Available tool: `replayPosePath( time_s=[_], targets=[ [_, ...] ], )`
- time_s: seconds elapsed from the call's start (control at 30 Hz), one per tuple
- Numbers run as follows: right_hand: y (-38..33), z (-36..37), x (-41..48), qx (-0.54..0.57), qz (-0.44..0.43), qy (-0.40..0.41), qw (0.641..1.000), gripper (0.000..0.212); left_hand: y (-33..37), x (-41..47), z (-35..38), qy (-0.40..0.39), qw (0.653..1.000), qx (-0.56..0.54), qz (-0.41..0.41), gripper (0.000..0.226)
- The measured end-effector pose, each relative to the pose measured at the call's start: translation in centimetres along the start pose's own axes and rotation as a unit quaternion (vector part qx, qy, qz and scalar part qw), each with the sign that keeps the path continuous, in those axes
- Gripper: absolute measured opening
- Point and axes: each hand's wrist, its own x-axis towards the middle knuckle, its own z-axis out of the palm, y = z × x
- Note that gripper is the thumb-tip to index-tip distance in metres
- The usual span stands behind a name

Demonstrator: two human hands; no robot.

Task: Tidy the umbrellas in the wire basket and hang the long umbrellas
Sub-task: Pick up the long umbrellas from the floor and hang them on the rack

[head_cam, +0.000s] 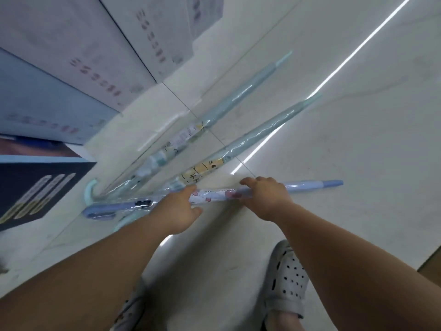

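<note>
A dark blue carton (35,187) stands at far left on a glossy pale tiled floor (358,115). A periwinkle-blue long umbrella in a clear plastic sleeve (212,196) stretches sideways at floor level. The left hand (176,209) has its grip closed around the middle of it. Beyond, two pale teal long umbrellas with cartoon prints (260,133) lie slanted on the floor. The right hand (265,197) wraps its grip around the periwinkle umbrella further right. A white perforated clog (288,280) is at lower right.
</note>
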Motion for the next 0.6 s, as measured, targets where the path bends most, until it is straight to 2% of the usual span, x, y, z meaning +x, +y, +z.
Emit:
replayPosePath(
  time_s=[0.1, 0.23, 0.3, 0.47, 0.6],
  targets=[
    [1.1, 2.2, 2.7, -0.003, 0.004, -0.001, 1.000, 0.048, -0.7, 2.1, 2.2, -0.013, 0.989, -0.137, -0.045, 0.050],
    [1.9, 4.0, 4.7, -0.026, -0.020, -0.005, 0.999, 0.038, -1.8, 3.4, 4.6, -0.018, 0.967, -0.241, -0.079, 0.062],
    [2.1, 4.4, 5.1, -0.037, -0.041, -0.006, 0.998, 0.037, -2.2, 3.5, 5.1, -0.025, 0.953, -0.288, -0.090, 0.058],
    [2.3, 4.5, 4.8, -0.085, -0.074, -0.041, 0.993, 0.029, -1.9, 2.4, 5.1, -0.047, 0.925, -0.358, -0.119, 0.052],
    [2.6, 3.1, 1.6, -0.018, -0.077, -0.071, 0.994, 0.036, -0.6, 0.2, 4.7, -0.044, 0.911, -0.390, -0.123, 0.052]
  ],
)
